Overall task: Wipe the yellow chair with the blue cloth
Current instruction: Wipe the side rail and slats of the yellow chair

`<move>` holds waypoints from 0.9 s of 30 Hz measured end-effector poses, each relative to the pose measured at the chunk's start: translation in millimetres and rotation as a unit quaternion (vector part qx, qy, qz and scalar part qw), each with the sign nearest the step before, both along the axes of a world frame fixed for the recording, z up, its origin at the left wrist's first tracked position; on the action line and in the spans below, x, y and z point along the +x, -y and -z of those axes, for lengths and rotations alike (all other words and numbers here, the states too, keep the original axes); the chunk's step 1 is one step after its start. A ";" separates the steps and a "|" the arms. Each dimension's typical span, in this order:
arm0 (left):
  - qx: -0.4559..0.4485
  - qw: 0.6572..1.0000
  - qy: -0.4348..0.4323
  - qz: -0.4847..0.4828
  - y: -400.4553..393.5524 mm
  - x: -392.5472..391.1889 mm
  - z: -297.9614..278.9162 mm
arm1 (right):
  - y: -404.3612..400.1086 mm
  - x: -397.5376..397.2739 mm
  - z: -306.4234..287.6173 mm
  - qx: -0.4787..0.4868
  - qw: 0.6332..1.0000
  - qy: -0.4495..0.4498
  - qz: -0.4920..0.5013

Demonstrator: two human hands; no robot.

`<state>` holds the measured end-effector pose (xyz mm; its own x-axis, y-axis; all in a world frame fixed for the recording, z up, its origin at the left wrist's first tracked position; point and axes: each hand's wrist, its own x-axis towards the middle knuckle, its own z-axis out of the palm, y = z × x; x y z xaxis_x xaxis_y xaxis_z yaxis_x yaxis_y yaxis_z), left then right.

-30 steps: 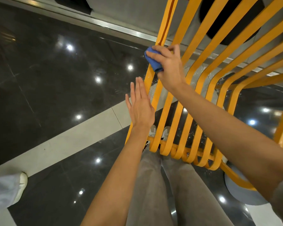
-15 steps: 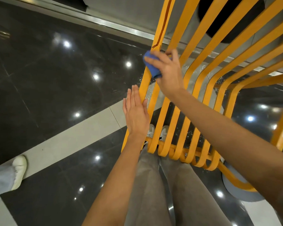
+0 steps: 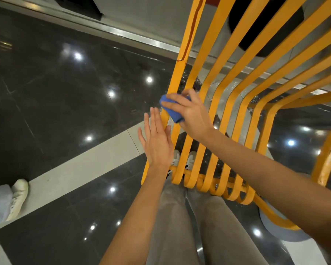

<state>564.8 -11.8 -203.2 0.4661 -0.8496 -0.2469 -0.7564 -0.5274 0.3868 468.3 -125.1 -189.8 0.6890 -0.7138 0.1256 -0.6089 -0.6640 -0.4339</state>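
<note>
The yellow chair is built of curved metal slats that run from the top of the view down to a bend near my legs. My right hand grips the bunched blue cloth and presses it on the leftmost slat, about halfway along it. My left hand is flat with straight fingers, its fingertips beside the same slat just below the cloth; whether it touches the slat I cannot tell. The leftmost slat shows a chipped, reddish streak higher up.
Glossy black floor tiles with a pale strip lie to the left. Another person's white shoe stands at the left edge. A metal floor rail crosses at the top. My legs and white shoes are under the chair's slats.
My right hand has slid the blue cloth down the leftmost slat toward me. My left hand has stayed alongside the slat with fingers straight.
</note>
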 end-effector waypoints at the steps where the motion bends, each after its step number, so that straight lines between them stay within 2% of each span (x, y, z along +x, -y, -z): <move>1: 0.009 1.000 0.014 -0.002 -5.9 -0.8 -0.6 | 1.7 -6.6 -0.2 -0.001 1.000 -0.004 -0.018; 6: 0.045 0.998 0.049 -0.011 -31.2 -5.4 1.6 | 60.2 9.0 -15.1 -0.030 0.994 0.013 0.103; 8: 0.052 0.997 0.053 -0.020 -35.0 -7.0 2.1 | 51.1 23.5 -17.2 -0.009 0.992 0.010 0.122; 10: 0.053 0.997 0.052 -0.020 -37.6 -7.9 3.7 | 14.2 26.2 -11.7 0.025 0.995 0.013 0.095; 13: 0.046 0.998 0.049 -0.019 -36.6 -7.1 5.1 | -45.2 2.1 1.2 0.055 0.998 0.020 -0.013; 15: 0.044 0.998 0.043 -0.016 -36.8 -5.4 3.6 | -50.6 -14.8 -2.2 0.061 0.997 0.010 -0.051; 16: 0.043 0.998 0.041 -0.014 -37.2 -4.9 3.1 | -40.5 -18.2 -3.9 0.057 0.998 0.002 -0.036; 19: 0.039 0.998 0.038 -0.011 -36.9 -4.5 1.8 | 11.0 -5.9 -9.2 0.023 0.996 0.010 0.090; 21: 0.039 0.998 0.040 -0.007 -37.1 -4.1 1.4 | 28.0 12.5 -10.4 0.019 0.992 0.025 0.125; 23: 0.039 0.999 0.036 -0.006 -38.5 -3.5 2.8 | 10.0 24.5 -10.1 0.036 0.994 0.013 0.105; 27: 0.044 0.998 0.038 -0.039 -41.6 -5.1 6.9 | -54.8 2.1 -3.5 0.057 0.997 0.009 -0.045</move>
